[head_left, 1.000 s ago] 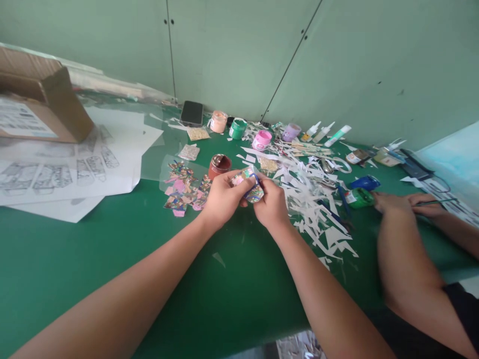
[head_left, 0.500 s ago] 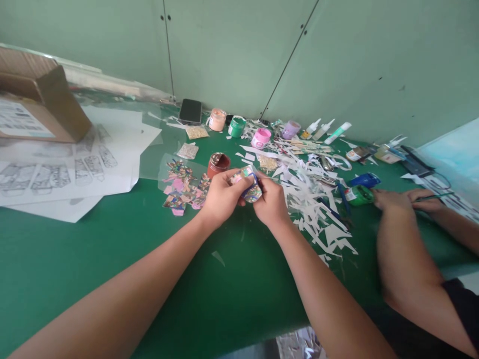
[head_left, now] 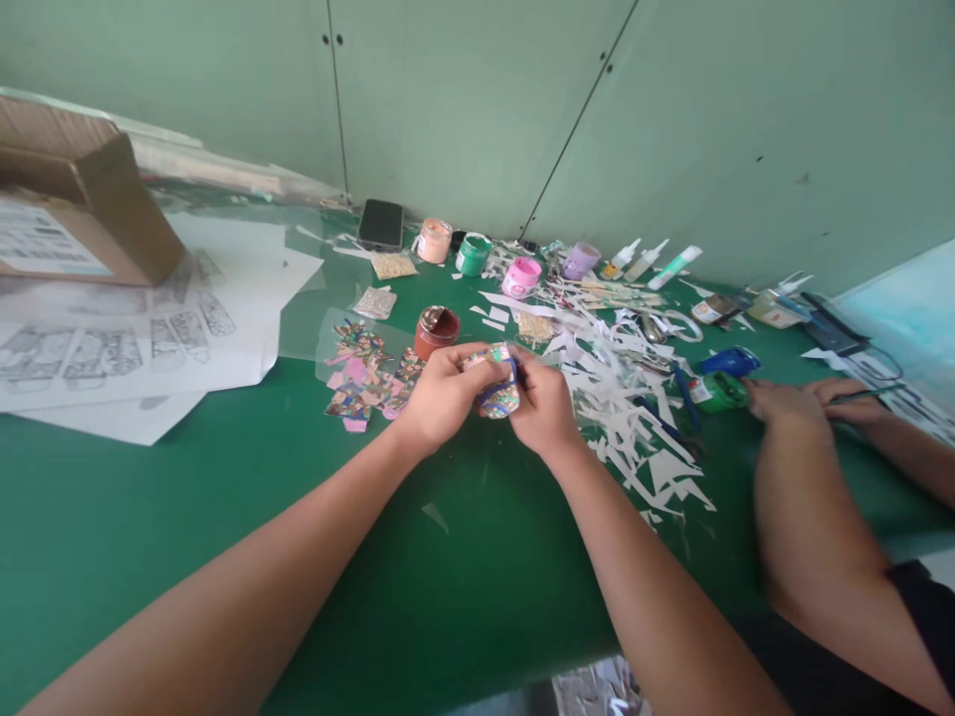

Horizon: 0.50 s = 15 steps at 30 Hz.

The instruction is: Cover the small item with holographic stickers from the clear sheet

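Observation:
Between both hands is a small colourful patterned piece [head_left: 498, 398] with a blue edge. My left hand [head_left: 444, 398] grips its left side, the thumb lying across its face. Fingers of my right hand [head_left: 543, 403] are closed on its right edge. Left of my hands, colourful cut pieces [head_left: 362, 373] lie on a clear sheet. An open jar of reddish-brown paint [head_left: 437, 333] stands just behind my left hand.
White paper scraps [head_left: 634, 428] spread to the right. Behind are pink [head_left: 520, 277] and green [head_left: 473, 255] paint jars. A cardboard box [head_left: 90, 199] and printed sheets [head_left: 224, 348] lie left. Another person's hands [head_left: 783, 400] are at the right, near a green jar [head_left: 716, 392].
The patterned piece has turned and moved slightly down between my hands. Both hands keep hold of it and have barely moved.

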### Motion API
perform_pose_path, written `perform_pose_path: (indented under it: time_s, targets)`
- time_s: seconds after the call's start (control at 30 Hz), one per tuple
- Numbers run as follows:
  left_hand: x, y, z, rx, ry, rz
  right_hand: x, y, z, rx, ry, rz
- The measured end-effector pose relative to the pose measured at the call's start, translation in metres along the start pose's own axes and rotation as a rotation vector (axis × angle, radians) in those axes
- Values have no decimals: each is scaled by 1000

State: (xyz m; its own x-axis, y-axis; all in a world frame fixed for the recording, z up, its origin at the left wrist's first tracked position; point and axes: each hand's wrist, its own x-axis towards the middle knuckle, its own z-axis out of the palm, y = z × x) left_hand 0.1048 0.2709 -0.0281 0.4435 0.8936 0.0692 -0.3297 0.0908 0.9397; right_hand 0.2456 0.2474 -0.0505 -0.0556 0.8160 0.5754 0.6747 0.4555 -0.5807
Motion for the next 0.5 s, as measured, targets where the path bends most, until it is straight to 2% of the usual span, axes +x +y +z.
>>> perform_pose_path:
  time_s: [0.23, 0.5]
  targets:
    - [-1, -9, 5, -164, 48, -1, 0, 0, 0, 65, 19, -27]
    - [0, -2, 2, -33, 34, 34, 1, -1, -3, 6, -33, -4]
